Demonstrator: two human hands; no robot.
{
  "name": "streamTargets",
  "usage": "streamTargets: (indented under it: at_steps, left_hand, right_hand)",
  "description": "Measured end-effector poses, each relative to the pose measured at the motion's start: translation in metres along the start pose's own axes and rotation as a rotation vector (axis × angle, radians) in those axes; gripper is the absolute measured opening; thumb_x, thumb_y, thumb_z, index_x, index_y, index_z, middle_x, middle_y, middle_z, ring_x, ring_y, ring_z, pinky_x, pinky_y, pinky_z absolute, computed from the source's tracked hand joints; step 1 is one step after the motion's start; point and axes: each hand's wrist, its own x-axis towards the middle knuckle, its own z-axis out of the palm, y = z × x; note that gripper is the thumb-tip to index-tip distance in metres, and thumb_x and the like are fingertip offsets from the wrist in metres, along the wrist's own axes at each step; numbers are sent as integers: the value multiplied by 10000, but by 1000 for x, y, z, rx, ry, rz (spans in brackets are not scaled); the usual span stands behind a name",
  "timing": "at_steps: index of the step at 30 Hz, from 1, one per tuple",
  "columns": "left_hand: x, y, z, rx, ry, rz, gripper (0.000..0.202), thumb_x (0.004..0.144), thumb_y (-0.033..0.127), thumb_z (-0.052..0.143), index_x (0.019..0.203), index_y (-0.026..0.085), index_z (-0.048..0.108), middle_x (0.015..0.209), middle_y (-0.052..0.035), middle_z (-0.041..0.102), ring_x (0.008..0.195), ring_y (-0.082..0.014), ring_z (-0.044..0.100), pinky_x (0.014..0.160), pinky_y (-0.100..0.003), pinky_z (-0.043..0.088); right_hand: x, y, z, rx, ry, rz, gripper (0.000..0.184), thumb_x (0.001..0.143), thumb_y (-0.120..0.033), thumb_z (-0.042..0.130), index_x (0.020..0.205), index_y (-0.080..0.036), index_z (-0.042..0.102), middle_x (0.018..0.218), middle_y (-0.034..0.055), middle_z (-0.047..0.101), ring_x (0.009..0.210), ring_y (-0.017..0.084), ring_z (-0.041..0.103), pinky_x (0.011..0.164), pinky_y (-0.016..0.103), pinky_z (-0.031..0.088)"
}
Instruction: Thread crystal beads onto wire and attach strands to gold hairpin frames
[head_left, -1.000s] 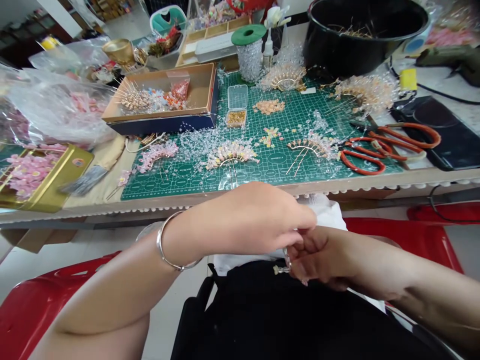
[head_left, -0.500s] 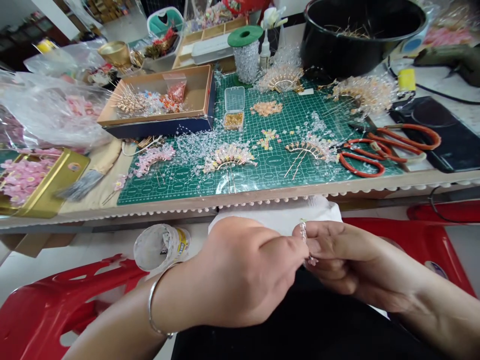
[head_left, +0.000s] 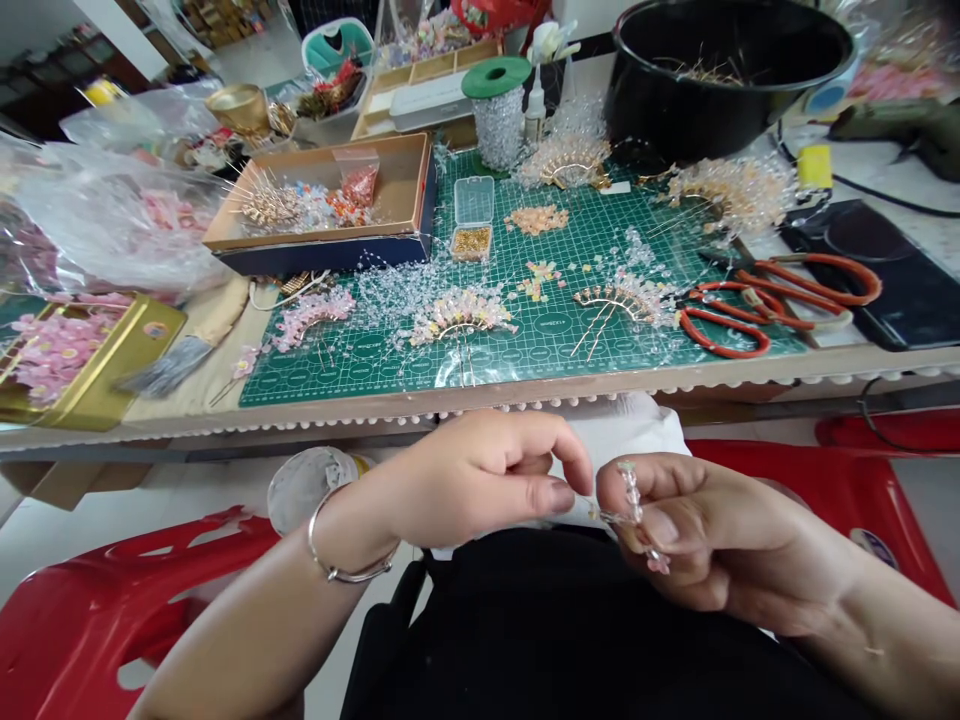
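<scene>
My right hand (head_left: 697, 530) pinches a small beaded sprig (head_left: 632, 495) between thumb and forefinger. Clear beads run along it, with a pale green tip at the top and a pink flower-like piece at the bottom. Just left of it, my left hand (head_left: 499, 475), with a silver bangle at the wrist, has thumb and forefinger apart and appears to hold nothing. Both hands are over my lap, in front of the table edge. Beyond them on the green cutting mat (head_left: 360, 375) lie beaded hair combs, including a yellow-and-pink one (head_left: 461, 315) and a gold one (head_left: 626, 298).
Orange-handled scissors (head_left: 724, 330) lie at the mat's right, beside a dark phone (head_left: 885, 270). Behind are an open box (head_left: 322, 245), a bead spool (head_left: 496, 120) and a black basin (head_left: 720, 105). A brush (head_left: 184, 345) lies left. Red stools (head_left: 67, 610) flank my lap.
My left hand has let go of the sprig and drawn back to the left, its fingers parting. My right hand keeps the sprig, now more exposed, and has shifted slightly right.
</scene>
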Motion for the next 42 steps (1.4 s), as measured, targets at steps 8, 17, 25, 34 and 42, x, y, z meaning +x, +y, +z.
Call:
streamTargets:
  at_steps: [8,17,25,34,42]
  left_hand:
    - [1,-22,16,-329,-73,-276,218,876,357,670,981,178,601,682,36,543,621,-108,495,613,-244,386]
    - [-8,12,20,-194,61,-262,246,944,419,585,1049,197,565,991,-39,663,750,-131,624,608,-236,467]
    - [6,-11,28,-602,-35,-296,343,785,428,785,807,146,591,601,68,450,514,-48,345,486,-202,256]
    - [6,-9,27,-559,-13,-330,339,749,415,811,760,147,604,603,64,448,536,-60,335,487,-222,227]
    - [5,-13,31,-613,85,-243,331,770,424,789,763,151,601,639,47,465,562,-68,339,496,-233,205]
  right_hand:
    - [-1,0,0,-45,67,-70,327,686,-360,880,777,-166,633,601,-58,530,424,0,215,396,165,130]
    - [-5,-7,9,-425,209,-93,305,806,-410,777,743,-181,585,598,-76,425,481,48,212,438,216,140]
    - [-16,-10,3,-922,305,-174,173,917,-370,612,846,-212,611,675,-39,471,573,99,363,501,228,282]
    - [-20,-6,15,-1690,510,-627,170,936,-247,495,799,-243,597,659,-7,619,541,133,539,491,257,394]
    - [-19,-6,18,-1695,582,-777,155,946,-216,489,845,-233,605,706,19,671,588,156,597,536,281,434]
